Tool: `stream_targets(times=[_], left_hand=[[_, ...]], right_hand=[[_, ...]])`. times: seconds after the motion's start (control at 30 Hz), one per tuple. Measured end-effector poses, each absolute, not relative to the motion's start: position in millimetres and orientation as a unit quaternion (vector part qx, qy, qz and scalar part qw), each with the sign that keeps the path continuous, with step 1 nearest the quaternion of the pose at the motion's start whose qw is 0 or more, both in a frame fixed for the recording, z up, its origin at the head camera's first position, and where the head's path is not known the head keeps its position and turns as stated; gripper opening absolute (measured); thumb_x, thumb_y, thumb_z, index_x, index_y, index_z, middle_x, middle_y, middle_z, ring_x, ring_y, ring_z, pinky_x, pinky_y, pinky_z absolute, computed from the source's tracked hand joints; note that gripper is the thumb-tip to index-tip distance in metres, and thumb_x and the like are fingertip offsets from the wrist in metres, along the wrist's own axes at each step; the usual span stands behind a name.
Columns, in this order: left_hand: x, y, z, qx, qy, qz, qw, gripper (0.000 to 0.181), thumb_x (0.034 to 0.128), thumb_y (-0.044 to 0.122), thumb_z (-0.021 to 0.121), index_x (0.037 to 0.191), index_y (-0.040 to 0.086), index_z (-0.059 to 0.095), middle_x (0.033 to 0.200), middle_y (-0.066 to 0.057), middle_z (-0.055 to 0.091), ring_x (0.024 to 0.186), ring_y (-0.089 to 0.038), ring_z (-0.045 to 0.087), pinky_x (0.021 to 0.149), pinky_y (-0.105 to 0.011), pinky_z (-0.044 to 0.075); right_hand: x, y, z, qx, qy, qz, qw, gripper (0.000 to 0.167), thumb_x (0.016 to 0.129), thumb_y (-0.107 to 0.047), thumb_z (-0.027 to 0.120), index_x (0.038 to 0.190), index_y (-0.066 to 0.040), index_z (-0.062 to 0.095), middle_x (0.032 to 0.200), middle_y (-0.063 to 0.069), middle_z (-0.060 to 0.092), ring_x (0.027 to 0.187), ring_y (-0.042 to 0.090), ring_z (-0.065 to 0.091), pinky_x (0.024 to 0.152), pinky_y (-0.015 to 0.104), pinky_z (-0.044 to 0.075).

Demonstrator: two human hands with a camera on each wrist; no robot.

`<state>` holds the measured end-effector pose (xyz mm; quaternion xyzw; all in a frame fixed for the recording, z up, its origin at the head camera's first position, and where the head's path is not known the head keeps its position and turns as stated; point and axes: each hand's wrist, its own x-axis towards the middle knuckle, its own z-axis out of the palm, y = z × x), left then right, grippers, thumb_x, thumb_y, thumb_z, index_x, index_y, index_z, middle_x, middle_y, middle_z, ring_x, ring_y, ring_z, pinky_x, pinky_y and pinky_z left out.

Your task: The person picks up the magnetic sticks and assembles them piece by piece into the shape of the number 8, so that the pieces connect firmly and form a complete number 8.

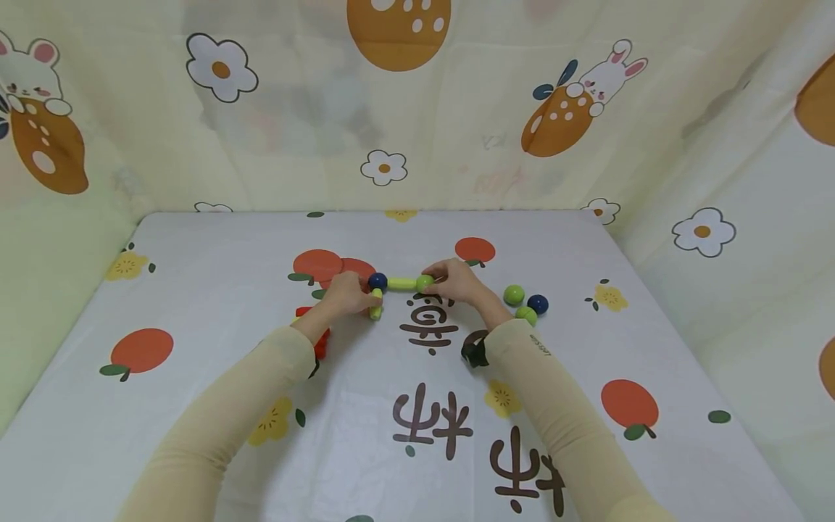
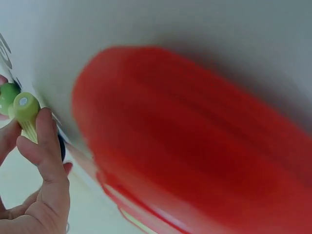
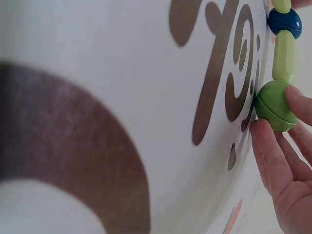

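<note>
Above the middle of the table, my left hand point(image 1: 346, 293) pinches a short yellow-green rod point(image 1: 376, 304) between thumb and fingers. In the left wrist view a small silvery disc shows on the end of that rod point(image 2: 27, 105). The rod meets a dark blue ball point(image 1: 377, 281), from which a second yellow-green rod point(image 1: 401, 283) runs sideways to a green ball point(image 1: 425, 283). My right hand point(image 1: 459, 281) holds this green ball point(image 3: 275, 105) with thumb and fingertips, low against the tabletop in the right wrist view.
Right of my right hand lie a green ball point(image 1: 514, 295), a blue ball point(image 1: 538, 304) and another green ball point(image 1: 525, 315). Red pieces point(image 1: 322, 343) lie partly hidden below my left wrist; one red piece point(image 2: 195, 136) looms large in the left wrist view. A patterned cloth point(image 1: 293, 130) hangs behind the table.
</note>
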<state>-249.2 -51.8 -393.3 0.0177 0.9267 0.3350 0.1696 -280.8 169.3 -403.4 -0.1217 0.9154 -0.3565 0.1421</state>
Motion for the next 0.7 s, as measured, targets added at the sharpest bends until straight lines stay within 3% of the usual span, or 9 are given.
stream_targets(times=[0.13,0.27,0.4,0.53,0.63,0.7], left_hand=[[-252,-47,-393,0.043,0.931,0.323,0.163,0.063,0.0827,0.021,0.067,0.135,0.001,0.039,0.122,-0.018,0.051,0.108,-0.029,0.047,0.09,-0.039,0.044],[-255,-43,-395,0.062,0.938,0.303,0.154,0.066,0.084,0.021,0.065,0.14,0.005,0.034,0.135,-0.017,0.043,0.118,-0.03,0.043,0.097,-0.043,0.037],[-261,-41,-398,0.073,0.945,0.284,0.145,0.054,0.087,0.022,0.062,0.133,0.003,0.042,0.126,-0.016,0.051,0.107,-0.028,0.05,0.092,-0.038,0.043],[-268,-40,-400,0.087,0.953,0.258,0.133,0.041,0.0904,0.02,0.058,0.126,0.003,0.048,0.111,-0.015,0.058,0.088,-0.023,0.056,0.075,-0.029,0.049],[-273,-40,-400,0.087,0.958,0.242,0.13,0.036,0.0913,0.02,0.057,0.123,0.004,0.051,0.102,-0.014,0.059,0.078,-0.02,0.057,0.063,-0.024,0.046],[-275,-40,-399,0.085,0.96,0.232,0.132,0.035,0.0911,0.021,0.057,0.122,0.005,0.052,0.1,-0.013,0.058,0.078,-0.02,0.056,0.062,-0.024,0.045]], right_hand=[[-282,172,-405,-0.126,0.915,-0.358,0.137,0.039,0.082,-0.012,0.067,0.118,0.0,0.059,0.114,0.015,0.061,0.102,0.026,0.056,0.084,0.034,0.046],[-283,175,-406,-0.129,0.913,-0.362,0.138,0.039,0.083,-0.012,0.065,0.12,0.0,0.058,0.116,0.016,0.059,0.103,0.026,0.056,0.081,0.034,0.047],[-283,176,-406,-0.128,0.911,-0.365,0.141,0.041,0.084,-0.013,0.064,0.122,0.001,0.056,0.119,0.016,0.058,0.106,0.027,0.055,0.082,0.034,0.047],[-283,175,-407,-0.124,0.912,-0.362,0.145,0.042,0.085,-0.013,0.063,0.124,0.0,0.055,0.121,0.016,0.056,0.108,0.027,0.054,0.084,0.035,0.046],[-283,174,-406,-0.124,0.912,-0.363,0.147,0.042,0.085,-0.014,0.063,0.124,-0.001,0.054,0.122,0.016,0.055,0.108,0.027,0.053,0.084,0.036,0.047],[-283,174,-406,-0.124,0.911,-0.364,0.148,0.042,0.085,-0.015,0.062,0.125,-0.001,0.054,0.123,0.016,0.055,0.108,0.027,0.053,0.084,0.036,0.047]])
